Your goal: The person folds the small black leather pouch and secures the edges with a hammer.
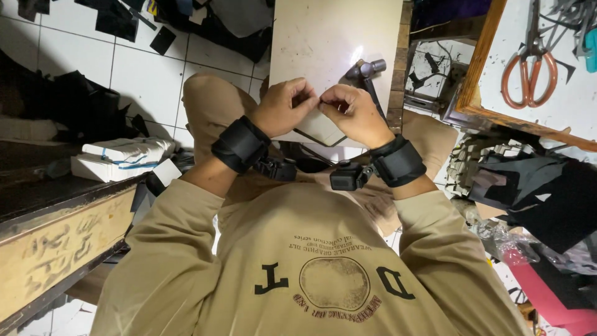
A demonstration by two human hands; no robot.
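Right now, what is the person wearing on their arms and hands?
Both arms wear long tan sleeves, part of a tan shirt with dark print on the chest. Each wrist has a wide black padded strap, and a small black boxy camera hangs under each strap. The left hand and right hand are bare: no gloves, and no rings that I can see.

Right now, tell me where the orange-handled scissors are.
In the head view, the orange-handled scissors lie at upper right on the white wood-framed table, right of the person's right hand.

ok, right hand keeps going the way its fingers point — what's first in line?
The right hand points inward, so it likely meets the left hand first; their fingertips already look nearly touching over the pale board.
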